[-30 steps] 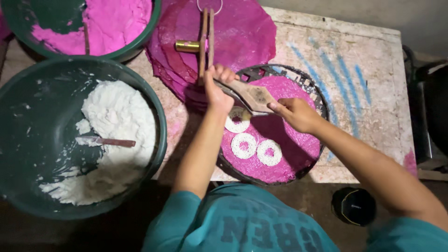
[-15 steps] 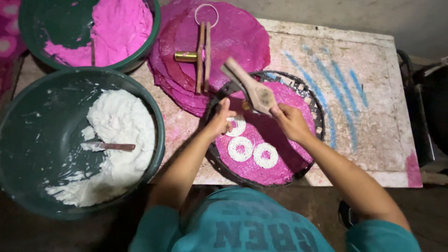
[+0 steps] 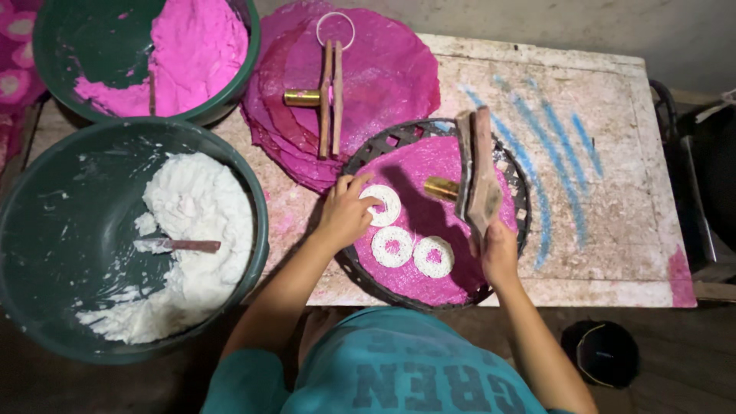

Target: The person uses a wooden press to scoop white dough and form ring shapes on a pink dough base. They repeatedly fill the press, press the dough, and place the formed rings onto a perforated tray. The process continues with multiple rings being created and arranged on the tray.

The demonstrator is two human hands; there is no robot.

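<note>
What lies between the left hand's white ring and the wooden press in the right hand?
In the head view, only bare pink sheet separates the ring from the press and its brass barrel.

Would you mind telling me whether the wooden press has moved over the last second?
Yes: the wooden press swung rightward over the woven tray, away from the white rings.

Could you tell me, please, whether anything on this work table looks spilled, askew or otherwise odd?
Nothing is spilled. Two small oddities: the worn white tabletop carries blue streaks and pink stains, and the stick-handled spatula lies half sunk in the white dough of the large green bowl. The three white dough rings sit neatly on the pink sheet.
</note>
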